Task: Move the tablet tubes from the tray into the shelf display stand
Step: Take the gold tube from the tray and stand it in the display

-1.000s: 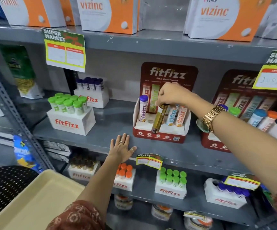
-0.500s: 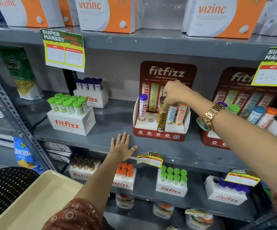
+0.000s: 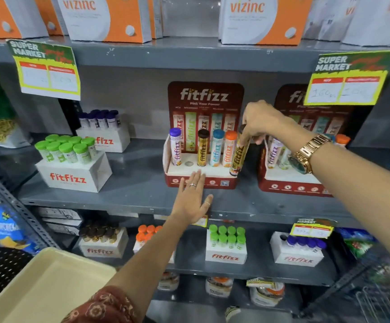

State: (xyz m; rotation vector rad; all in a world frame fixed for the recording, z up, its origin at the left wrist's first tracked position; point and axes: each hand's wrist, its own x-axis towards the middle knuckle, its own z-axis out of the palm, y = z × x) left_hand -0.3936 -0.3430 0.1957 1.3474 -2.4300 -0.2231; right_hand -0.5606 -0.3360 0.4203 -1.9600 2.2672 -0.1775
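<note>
The red fitfizz display stand (image 3: 212,182) sits on the middle grey shelf. It holds a purple-capped tube (image 3: 175,146), a gold tube with a brown cap (image 3: 203,148), a blue-capped tube (image 3: 217,148) and an orange-capped tube (image 3: 229,149); one hole beside the purple tube is empty. My right hand (image 3: 261,122) grips the top of another gold tube (image 3: 238,158), tilted at the stand's right end, its foot at the front corner. My left hand (image 3: 192,201) lies flat on the shelf, fingertips touching the stand's front. The cream tray (image 3: 49,287) at the bottom left shows no tubes.
A second red fitfizz stand (image 3: 289,185) with tubes stands just right of my right hand. White fitfizz boxes with green-capped tubes (image 3: 72,173) and dark-capped tubes (image 3: 105,138) sit to the left. Price tags hang from the shelf edges. More boxes fill the lower shelf.
A gold tube now stands in the stand's middle hole. My right hand has moved right with a gold tube. My left hand has slid right to the stand's front.
</note>
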